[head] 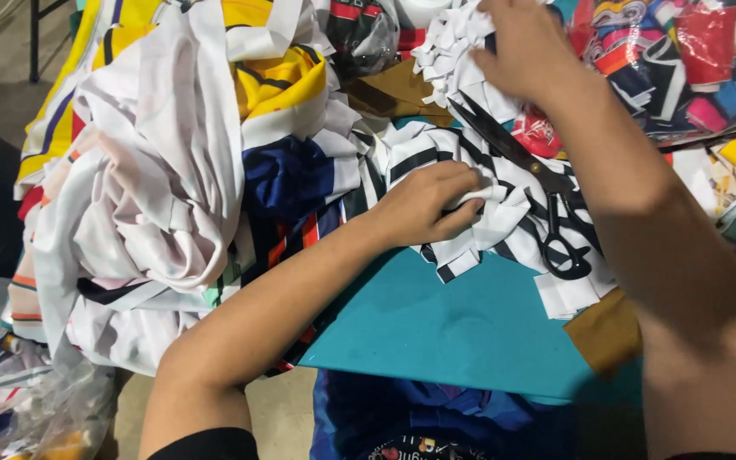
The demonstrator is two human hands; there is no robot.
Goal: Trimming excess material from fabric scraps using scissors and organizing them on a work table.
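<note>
Clearly the person is sorting cut cloth pieces on the worktop. The left hand (426,204), at the centre of the frame, is closed as a fist around a white strip of fabric (480,198) from the black-and-white striped cloth bundle (470,162). The right hand (528,47), at the upper right, presses with curled fingers on a bunch of small white fabric scraps (449,43); I cannot tell if it really holds them. A pair of black scissors (538,196) lies untouched between both hands, just right of the left grip. My judgement: the step in hand is gathering strips, and the next move needs one hand free for cutting. A teal sheet (462,324) lies below.
</note>
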